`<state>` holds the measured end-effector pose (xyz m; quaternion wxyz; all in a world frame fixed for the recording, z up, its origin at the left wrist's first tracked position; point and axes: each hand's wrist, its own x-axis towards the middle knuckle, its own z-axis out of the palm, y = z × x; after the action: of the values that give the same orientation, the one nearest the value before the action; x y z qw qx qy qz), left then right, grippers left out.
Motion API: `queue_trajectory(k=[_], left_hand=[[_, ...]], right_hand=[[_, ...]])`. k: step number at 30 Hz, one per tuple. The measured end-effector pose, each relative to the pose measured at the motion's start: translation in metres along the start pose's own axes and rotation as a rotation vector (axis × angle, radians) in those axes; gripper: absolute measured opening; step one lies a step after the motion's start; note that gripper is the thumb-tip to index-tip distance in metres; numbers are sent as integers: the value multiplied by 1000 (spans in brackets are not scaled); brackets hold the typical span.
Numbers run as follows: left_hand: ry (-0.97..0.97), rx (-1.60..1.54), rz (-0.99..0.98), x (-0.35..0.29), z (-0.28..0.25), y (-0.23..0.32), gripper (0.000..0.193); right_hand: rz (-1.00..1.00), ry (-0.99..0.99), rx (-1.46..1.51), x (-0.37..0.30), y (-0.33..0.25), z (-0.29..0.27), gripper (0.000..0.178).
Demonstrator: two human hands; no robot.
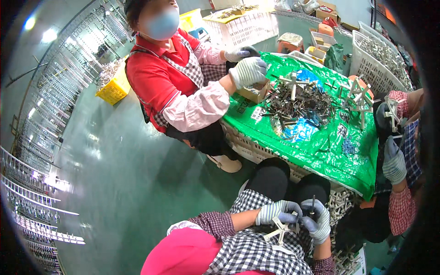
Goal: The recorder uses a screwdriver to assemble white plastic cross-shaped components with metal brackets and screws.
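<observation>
My left hand (278, 212), in a striped white and grey glove, is closed on a pale star-shaped part (280, 232) with several arms, just above my lap. Beside it, my right hand (318, 224), gloved alike, pinches a thin dark pin-like piece (313, 204) that points upward. The fingers of both hands come together at one arm of the star-shaped part, and they hide the spot where the pieces meet. Under my hands lies a black and white checked apron (250, 247).
Ahead stands a table covered in green plastic sheet (316, 158), bearing a pile of small dark metal pieces (300, 106) and several star-shaped parts (360, 98). A co-worker in red (153, 75) stands across to the left; another's gloved hand (394, 162) works at right. White parts (341, 206) fill a container beside my knee.
</observation>
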<state>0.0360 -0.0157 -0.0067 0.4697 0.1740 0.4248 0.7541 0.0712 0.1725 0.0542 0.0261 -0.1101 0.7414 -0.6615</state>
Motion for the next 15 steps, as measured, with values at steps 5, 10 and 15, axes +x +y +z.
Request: queue_trajectory(k=[5, 10, 15], left_hand=[[-9, 12, -17, -2, -6, 8, 24], [122, 128, 76, -4, -9, 15, 24], [236, 69, 99, -15, -1, 36, 21]], right_hand=[[-40, 150, -177, 2, -6, -7, 21], [-121, 430, 64, 0, -4, -11, 16], [-60, 504, -144, -26, 35, -1, 36]])
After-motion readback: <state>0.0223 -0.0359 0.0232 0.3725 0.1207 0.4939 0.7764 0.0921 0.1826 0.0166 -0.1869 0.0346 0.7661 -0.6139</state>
